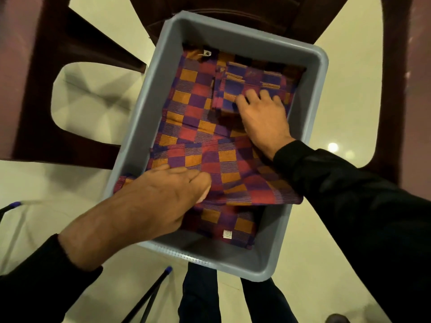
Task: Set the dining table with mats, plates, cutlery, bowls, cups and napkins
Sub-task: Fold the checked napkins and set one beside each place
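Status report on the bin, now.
Left hand pinching edge of checked cloth in grey bin. Right hand flat on folded stack. Nothing blocking.

Dim warm light, floor [333,173] glare, soft blur, strong wide-angle edge warping.

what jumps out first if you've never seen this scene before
The eye lands on the bright checked cloths in orange, red and purple filling the grey plastic tub at the centre, which sits on a dark brown chair. Both bare hands reach into it: the left hand grips the near edge of a folded cloth at the tub's near left, while the right hand rests on a smaller folded cloth at the far right.
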